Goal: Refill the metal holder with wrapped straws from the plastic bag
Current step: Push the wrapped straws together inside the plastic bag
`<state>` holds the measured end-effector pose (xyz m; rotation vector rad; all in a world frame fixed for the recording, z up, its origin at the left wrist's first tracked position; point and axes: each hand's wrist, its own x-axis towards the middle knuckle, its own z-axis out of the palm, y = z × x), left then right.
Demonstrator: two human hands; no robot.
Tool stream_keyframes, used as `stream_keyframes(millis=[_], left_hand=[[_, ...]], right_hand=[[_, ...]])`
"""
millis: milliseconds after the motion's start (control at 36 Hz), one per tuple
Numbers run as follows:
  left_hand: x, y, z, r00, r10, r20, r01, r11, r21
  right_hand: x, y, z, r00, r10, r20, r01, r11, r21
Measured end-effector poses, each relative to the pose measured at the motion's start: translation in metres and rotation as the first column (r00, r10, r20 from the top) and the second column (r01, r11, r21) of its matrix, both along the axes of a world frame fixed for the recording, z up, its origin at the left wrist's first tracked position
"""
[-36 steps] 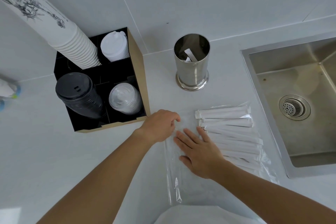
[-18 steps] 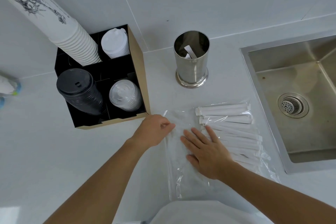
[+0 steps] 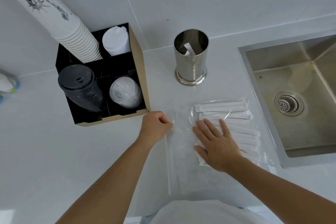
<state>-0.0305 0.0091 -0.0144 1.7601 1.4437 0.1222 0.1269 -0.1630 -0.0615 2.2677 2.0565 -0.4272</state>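
A clear plastic bag (image 3: 181, 160) lies flat on the white counter, with several white wrapped straws (image 3: 238, 114) inside its right half. My left hand (image 3: 155, 126) pinches the bag's left open edge between closed fingers. My right hand (image 3: 216, 141) lies flat with fingers spread on top of the bag, over the left ends of the straws. The shiny metal holder (image 3: 190, 60) stands upright behind the bag, near the wall. One or two wrapped straws rest inside it.
A black and cardboard organiser (image 3: 101, 78) with stacked paper cups (image 3: 60, 18) and lids stands at the left. A steel sink (image 3: 298, 96) is set into the counter at the right, close to the bag. A tiled wall rises behind.
My right hand has slid rightward across the bag onto the straw ends. My left hand has shifted slightly left and keeps hold of the bag's edge.
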Motion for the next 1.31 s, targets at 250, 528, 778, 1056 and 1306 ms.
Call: stream_keyframes(millis=[250, 528, 778, 1056, 1306], left_hand=[[-0.027, 0.005, 0.000, 0.996, 0.067, 0.054, -0.067, 0.998, -0.004], [-0.003, -0.028, -0.003, 0.824, 0.550, 0.135, -0.496, 0.816, -0.298], [-0.018, -0.028, -0.005, 0.793, 0.603, 0.085, -0.535, 0.756, -0.377], [-0.025, -0.039, -0.011, 0.843, 0.518, 0.146, -0.467, 0.839, -0.277], [-0.032, -0.048, -0.013, 0.884, 0.454, 0.109, -0.418, 0.874, -0.248]], right_hand=[[0.000, 0.000, 0.002, 1.000, -0.011, -0.023, 0.011, 1.000, -0.013], [0.000, 0.000, 0.001, 1.000, -0.003, -0.002, 0.003, 1.000, 0.016], [-0.001, 0.000, 0.001, 1.000, 0.008, 0.020, -0.009, 0.999, 0.044], [-0.001, 0.000, -0.001, 1.000, 0.007, 0.024, -0.009, 0.998, 0.061], [-0.002, 0.000, -0.002, 0.999, 0.010, 0.036, -0.013, 0.998, 0.064]])
